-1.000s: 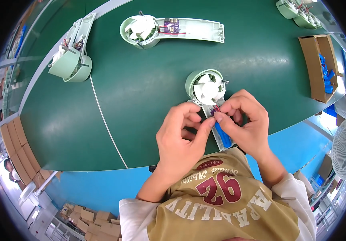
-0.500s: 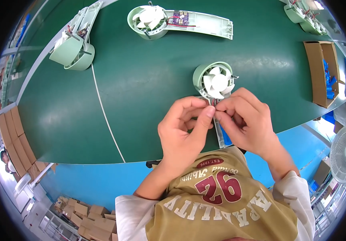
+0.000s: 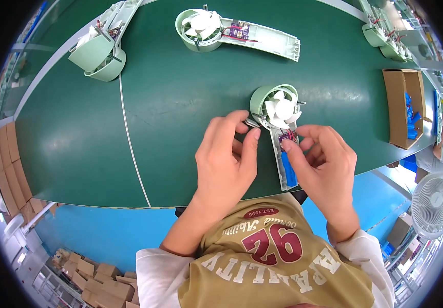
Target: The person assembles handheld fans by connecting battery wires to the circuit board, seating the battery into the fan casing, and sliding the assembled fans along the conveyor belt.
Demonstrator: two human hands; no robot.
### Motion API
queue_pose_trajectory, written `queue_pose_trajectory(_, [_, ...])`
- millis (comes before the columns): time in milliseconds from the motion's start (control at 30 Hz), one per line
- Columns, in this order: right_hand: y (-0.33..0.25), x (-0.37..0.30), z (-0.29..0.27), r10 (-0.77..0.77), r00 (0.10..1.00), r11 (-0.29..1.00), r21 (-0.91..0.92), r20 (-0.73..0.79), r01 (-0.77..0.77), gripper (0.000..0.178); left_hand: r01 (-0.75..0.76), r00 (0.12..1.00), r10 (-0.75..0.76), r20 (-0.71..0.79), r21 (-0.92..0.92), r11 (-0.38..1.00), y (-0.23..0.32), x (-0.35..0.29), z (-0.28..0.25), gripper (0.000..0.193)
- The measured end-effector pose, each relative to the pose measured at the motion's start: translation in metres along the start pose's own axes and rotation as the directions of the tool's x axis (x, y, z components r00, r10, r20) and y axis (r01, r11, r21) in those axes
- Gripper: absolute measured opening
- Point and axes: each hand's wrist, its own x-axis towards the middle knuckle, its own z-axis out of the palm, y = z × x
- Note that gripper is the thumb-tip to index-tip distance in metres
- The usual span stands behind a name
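A pale green handheld fan (image 3: 276,105) with white blades lies on the bench in front of me. Its opened handle (image 3: 277,172) points toward my body. Inside the handle sit a small purple circuit board (image 3: 286,136) with red wires and a blue battery (image 3: 288,169). My right hand (image 3: 325,159) pinches around the board, thumb on its near end and fingertips at the handle's right edge. Just left of the fan's neck, my left hand (image 3: 225,156) has bent fingers around a small grey piece (image 3: 251,123), too small to name.
Another opened fan (image 3: 201,28) lies at the far side, and folded fan parts (image 3: 98,59) rest at the far left. More fan housings (image 3: 380,38) stand far right. A cardboard box (image 3: 398,108) with blue batteries is at the right. A white cord (image 3: 131,138) crosses the bench.
My hands have moved apart from their meeting point below the fan. The left shifted left with the grey piece; the right now touches the circuit board, and the battery and board are uncovered.
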Motion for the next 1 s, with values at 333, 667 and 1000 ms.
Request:
queue_pose_trajectory(333, [-0.004,0.003,0.002,-0.135,0.990,0.976,-0.166,0.034,0.139,0.010,-0.581,0.765,0.446,0.464,0.198,0.790,0.024,0.047,-0.021,0.074])
queue_pose_trajectory(667, [0.022,0.010,0.013,-0.232,0.972,0.973,0.009,0.027,0.232,0.012,-0.692,0.675,0.537,0.507,0.179,0.700,0.015,0.066,-0.017,0.076])
queue_pose_trajectory(1000, [0.041,0.009,0.015,-0.538,0.837,0.841,0.013,-0.104,0.542,0.015,-0.715,0.681,0.621,0.388,0.172,0.678,0.009,0.063,-0.011,0.064])
